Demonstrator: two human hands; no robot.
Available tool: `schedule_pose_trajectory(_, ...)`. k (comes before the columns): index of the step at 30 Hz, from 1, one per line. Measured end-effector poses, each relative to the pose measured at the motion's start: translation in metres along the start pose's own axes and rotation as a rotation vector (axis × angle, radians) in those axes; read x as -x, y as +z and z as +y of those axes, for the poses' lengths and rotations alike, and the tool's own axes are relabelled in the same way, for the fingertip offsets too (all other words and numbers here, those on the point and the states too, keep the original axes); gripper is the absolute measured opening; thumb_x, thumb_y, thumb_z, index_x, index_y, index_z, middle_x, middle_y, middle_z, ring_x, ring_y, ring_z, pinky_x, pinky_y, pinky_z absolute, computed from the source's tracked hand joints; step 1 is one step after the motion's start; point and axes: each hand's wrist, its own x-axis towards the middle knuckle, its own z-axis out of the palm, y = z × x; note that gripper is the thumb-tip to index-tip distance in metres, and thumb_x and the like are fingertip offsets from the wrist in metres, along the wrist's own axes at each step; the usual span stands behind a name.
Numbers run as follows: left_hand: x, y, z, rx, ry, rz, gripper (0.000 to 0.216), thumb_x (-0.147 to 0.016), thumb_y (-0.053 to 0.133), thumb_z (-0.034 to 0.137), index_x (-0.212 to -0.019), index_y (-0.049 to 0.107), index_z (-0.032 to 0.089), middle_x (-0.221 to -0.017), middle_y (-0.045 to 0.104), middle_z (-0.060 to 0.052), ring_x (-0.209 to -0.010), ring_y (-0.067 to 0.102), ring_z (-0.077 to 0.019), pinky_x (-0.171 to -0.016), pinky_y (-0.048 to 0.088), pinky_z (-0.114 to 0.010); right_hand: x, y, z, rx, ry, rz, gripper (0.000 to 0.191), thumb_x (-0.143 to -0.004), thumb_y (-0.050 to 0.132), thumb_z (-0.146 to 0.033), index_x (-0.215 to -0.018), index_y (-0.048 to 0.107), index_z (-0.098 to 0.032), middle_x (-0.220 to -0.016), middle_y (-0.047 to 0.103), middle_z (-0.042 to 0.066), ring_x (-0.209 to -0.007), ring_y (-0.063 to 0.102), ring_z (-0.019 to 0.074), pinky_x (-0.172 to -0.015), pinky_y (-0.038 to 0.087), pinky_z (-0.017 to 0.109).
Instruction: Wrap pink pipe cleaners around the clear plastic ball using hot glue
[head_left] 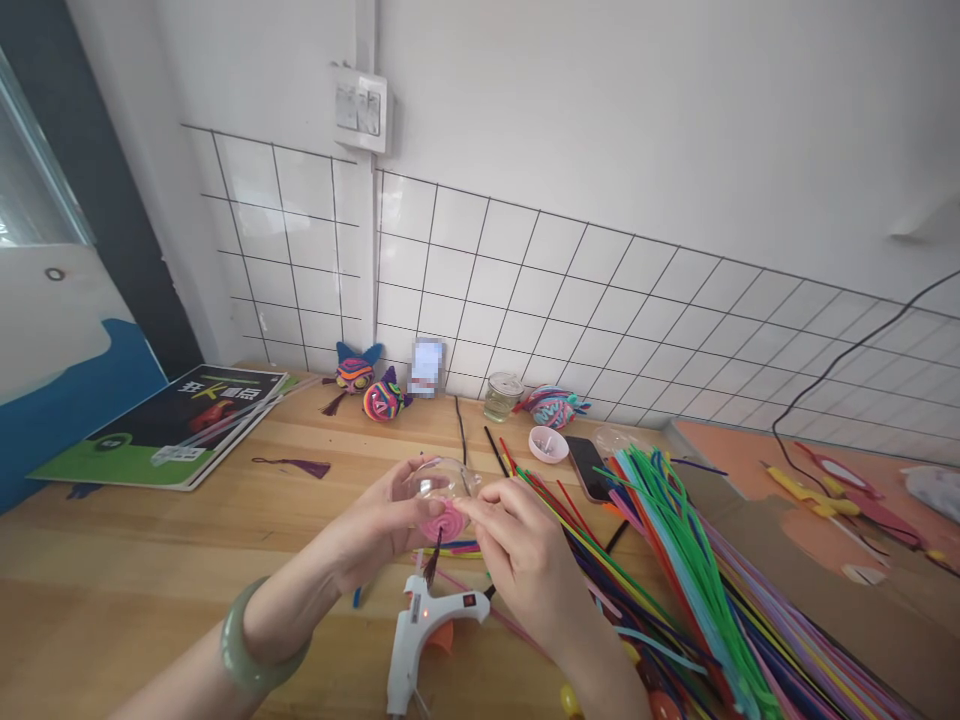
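Note:
A clear plastic ball [448, 472] is in my left hand [379, 525], whose thumb lies across its front and whose fingers curl round behind it. A pink pipe cleaner [451, 522] is coiled in a spiral on the lower front of the ball. From the middle of the spiral hangs a dark tassel [432, 566]. My right hand [525, 545] pinches at the spiral's right edge; the pipe cleaner's end is hidden by the fingers. Just below both hands, a white glue gun [409, 640] with a lit red light sits on the wooden table.
Loose pipe cleaners [675, 540] spread over the right side. Behind stand striped animal-like balls [384, 397], a glass jar [502, 397], a small pink bowl [548, 445] and a phone [588, 468]. A book [150, 440] and a purple tassel [304, 467] lie left.

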Motion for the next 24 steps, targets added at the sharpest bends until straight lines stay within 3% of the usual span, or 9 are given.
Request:
schedule_pose_trajectory(6, -0.0018, -0.0008, -0.0018, -0.021, 0.000, -0.004, 0.052, -0.069, 0.085, 0.025, -0.113, 0.057, 0.022, -0.121, 0.062, -0.008, -0.100, 0.063, -0.0203, -0.085, 0.049, -0.033, -0.0007, 0.0011, 0.0000, 0.000, -0.001, 0.006, 0.033, -0.092, 0.049, -0.002, -0.112, 0.071, -0.017, -0.087, 0.062, 0.008, -0.084, 0.061, 0.0208, -0.074, 0.056, 0.035)
schedule_pose_trajectory(17, -0.0012, 0.0038, -0.0063, -0.112, 0.012, 0.125, 0.066, -0.058, 0.088, 0.035, -0.112, 0.054, 0.021, -0.126, 0.058, -0.012, -0.101, 0.062, -0.0250, -0.080, 0.051, -0.036, -0.0019, 0.0033, -0.0016, 0.012, 0.010, 0.010, 0.027, -0.094, 0.048, -0.005, -0.107, 0.068, -0.017, -0.087, 0.063, 0.008, -0.084, 0.061, 0.0215, -0.074, 0.056, 0.035)
schedule_pose_trajectory(24, -0.0016, 0.0019, -0.0024, -0.054, 0.058, 0.136, 0.067, -0.060, 0.087, 0.032, -0.116, 0.054, 0.020, -0.125, 0.060, -0.013, -0.103, 0.063, -0.0271, -0.083, 0.052, -0.040, -0.0025, 0.0029, 0.0032, 0.007, 0.053, 0.042, 0.019, -0.096, 0.050, -0.009, -0.106, 0.062, -0.019, -0.094, 0.070, 0.007, -0.089, 0.066, 0.0220, -0.079, 0.058, 0.038)
